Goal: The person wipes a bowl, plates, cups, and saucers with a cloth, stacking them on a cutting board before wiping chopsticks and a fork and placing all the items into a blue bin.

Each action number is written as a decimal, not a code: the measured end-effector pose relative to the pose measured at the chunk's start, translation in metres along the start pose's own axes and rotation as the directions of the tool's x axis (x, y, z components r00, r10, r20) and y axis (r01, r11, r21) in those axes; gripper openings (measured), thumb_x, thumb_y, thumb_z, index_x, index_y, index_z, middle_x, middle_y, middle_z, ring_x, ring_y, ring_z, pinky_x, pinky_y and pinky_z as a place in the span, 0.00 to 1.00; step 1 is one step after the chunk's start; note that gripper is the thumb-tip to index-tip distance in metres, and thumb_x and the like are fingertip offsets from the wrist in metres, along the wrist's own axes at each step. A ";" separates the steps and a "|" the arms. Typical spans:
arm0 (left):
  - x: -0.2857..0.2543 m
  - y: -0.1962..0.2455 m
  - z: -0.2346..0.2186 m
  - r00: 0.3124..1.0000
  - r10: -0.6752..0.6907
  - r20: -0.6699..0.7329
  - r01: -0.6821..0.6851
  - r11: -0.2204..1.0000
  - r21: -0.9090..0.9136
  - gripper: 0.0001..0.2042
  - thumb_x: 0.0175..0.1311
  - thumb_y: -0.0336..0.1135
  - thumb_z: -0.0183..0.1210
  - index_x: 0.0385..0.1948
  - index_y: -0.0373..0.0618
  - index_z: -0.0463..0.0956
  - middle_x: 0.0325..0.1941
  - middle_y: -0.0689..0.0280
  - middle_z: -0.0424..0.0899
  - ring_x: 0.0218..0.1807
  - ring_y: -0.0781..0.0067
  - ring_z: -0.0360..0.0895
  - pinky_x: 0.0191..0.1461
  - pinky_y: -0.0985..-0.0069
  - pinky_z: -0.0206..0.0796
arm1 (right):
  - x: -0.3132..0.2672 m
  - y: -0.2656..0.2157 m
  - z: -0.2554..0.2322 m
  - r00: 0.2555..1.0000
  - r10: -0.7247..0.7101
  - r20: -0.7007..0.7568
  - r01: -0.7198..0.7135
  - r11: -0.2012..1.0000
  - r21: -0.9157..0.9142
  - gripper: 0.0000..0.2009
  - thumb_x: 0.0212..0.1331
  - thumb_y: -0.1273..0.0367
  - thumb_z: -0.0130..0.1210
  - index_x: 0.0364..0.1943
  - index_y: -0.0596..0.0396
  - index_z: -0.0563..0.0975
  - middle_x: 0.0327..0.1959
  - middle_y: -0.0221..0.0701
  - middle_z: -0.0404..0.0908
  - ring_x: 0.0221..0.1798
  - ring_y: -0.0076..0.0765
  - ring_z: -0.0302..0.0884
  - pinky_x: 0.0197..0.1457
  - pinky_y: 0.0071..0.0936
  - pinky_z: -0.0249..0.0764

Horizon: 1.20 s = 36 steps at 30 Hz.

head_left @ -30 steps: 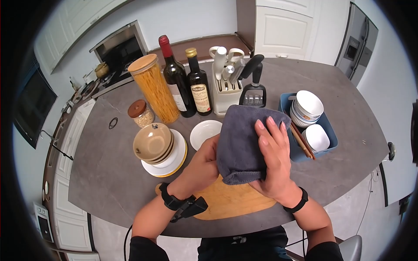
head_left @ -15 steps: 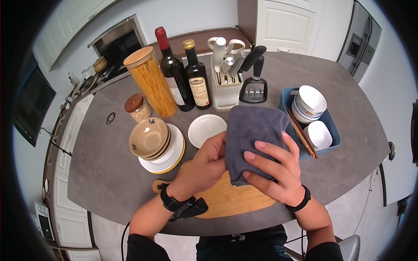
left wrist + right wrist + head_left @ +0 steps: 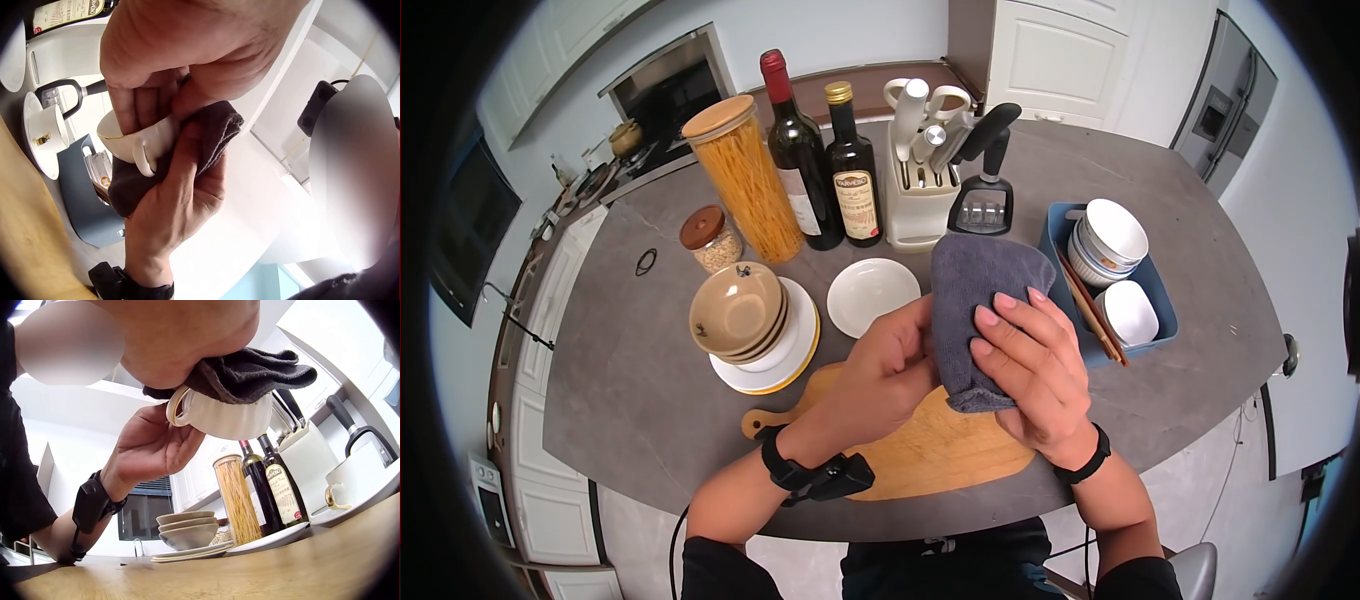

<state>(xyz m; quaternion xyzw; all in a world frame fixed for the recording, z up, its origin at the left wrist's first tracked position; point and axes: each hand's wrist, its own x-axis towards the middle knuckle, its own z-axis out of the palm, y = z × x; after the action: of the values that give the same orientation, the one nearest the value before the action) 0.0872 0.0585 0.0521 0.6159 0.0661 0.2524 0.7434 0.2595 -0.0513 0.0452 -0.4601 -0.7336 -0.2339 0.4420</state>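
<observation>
A white cup (image 3: 140,142) with a handle is held in the air between both hands, partly wrapped in a dark grey cloth (image 3: 980,290). My left hand (image 3: 880,375) grips the cup, its fingers over the rim and inside in the left wrist view. My right hand (image 3: 1040,375) holds the cloth against the cup's outside, fingers curled round it. In the head view the cloth hides the cup; the right wrist view shows the cup (image 3: 228,419) below the cloth. Under the hands lies a wooden cutting board (image 3: 940,455).
Stacked bowls (image 3: 735,310) on plates and a white dish (image 3: 872,298) stand at the left. Behind are a pasta jar (image 3: 750,190), bottles (image 3: 855,190) and a knife block (image 3: 920,205). A blue basket (image 3: 1165,305) with bowls and chopsticks is at the right.
My right hand and the cloth have shifted slightly right, and the cloth has turned so it looks narrower. The fingers of my right hand have moved over the cloth. My left hand keeps its grip.
</observation>
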 end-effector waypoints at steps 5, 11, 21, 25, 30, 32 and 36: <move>0.001 0.000 0.002 1.000 0.005 0.010 -0.005 1.000 -0.014 0.26 0.67 0.10 0.42 0.68 0.34 0.64 0.64 0.61 0.77 0.66 0.77 0.75 0.69 0.76 0.68 | -0.007 0.012 0.009 0.995 0.043 -0.095 -0.029 0.989 0.142 0.15 0.49 0.78 0.64 0.44 0.60 0.82 0.56 0.47 0.85 0.61 0.55 0.82 0.67 0.53 0.74; 0.001 0.003 0.002 1.000 -0.008 0.012 0.007 0.999 0.049 0.26 0.66 0.09 0.41 0.67 0.34 0.64 0.63 0.61 0.78 0.65 0.76 0.76 0.68 0.75 0.69 | -0.005 0.011 0.009 0.995 0.056 -0.079 -0.042 0.985 0.169 0.14 0.50 0.73 0.63 0.43 0.58 0.84 0.58 0.47 0.84 0.62 0.57 0.81 0.67 0.53 0.75; -0.001 -0.006 -0.004 0.999 -0.001 -0.048 0.010 0.981 0.193 0.22 0.63 0.11 0.43 0.58 0.34 0.70 0.52 0.63 0.81 0.56 0.80 0.78 0.59 0.78 0.71 | -0.001 0.013 0.014 0.981 0.042 0.190 -0.046 0.999 0.015 0.27 0.50 0.69 0.62 0.60 0.51 0.81 0.71 0.46 0.73 0.73 0.60 0.69 0.76 0.57 0.60; -0.002 -0.013 -0.008 0.999 -0.035 -0.011 0.037 0.941 0.336 0.15 0.69 0.16 0.49 0.56 0.34 0.69 0.49 0.64 0.80 0.52 0.81 0.75 0.56 0.76 0.68 | 0.005 0.008 0.013 0.960 0.131 0.248 -0.162 0.981 0.111 0.33 0.51 0.67 0.64 0.67 0.52 0.75 0.76 0.49 0.65 0.74 0.61 0.66 0.76 0.58 0.60; -0.002 0.010 0.003 0.994 -0.107 -0.017 0.102 0.873 0.478 0.05 0.69 0.21 0.54 0.43 0.36 0.72 0.29 0.66 0.80 0.33 0.82 0.71 0.38 0.77 0.64 | -0.002 0.020 0.013 0.863 0.451 0.227 -0.505 0.756 0.418 0.27 0.68 0.62 0.54 0.69 0.58 0.72 0.70 0.51 0.69 0.69 0.57 0.72 0.71 0.44 0.68; -0.002 0.008 0.006 1.000 -0.013 -0.017 0.018 0.944 0.330 0.04 0.72 0.26 0.56 0.41 0.37 0.71 0.25 0.65 0.77 0.30 0.81 0.67 0.35 0.76 0.61 | -0.001 0.016 0.010 0.649 0.650 0.395 -0.691 0.288 0.663 0.26 0.79 0.56 0.39 0.69 0.61 0.72 0.68 0.52 0.72 0.66 0.51 0.75 0.70 0.39 0.68; -0.007 0.008 -0.004 0.984 -0.177 0.000 0.162 0.900 0.405 0.08 0.76 0.25 0.52 0.53 0.36 0.73 0.43 0.69 0.85 0.46 0.87 0.76 0.50 0.84 0.66 | -0.003 0.017 0.020 0.972 0.213 0.097 -0.232 0.929 0.288 0.24 0.76 0.56 0.45 0.64 0.58 0.77 0.69 0.51 0.71 0.69 0.58 0.71 0.71 0.45 0.67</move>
<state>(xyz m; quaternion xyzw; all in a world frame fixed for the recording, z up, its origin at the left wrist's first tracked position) 0.0775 0.0597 0.0579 0.7523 0.1564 0.1565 0.6205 0.2667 -0.0303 0.0315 -0.4759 -0.7172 -0.0544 0.5061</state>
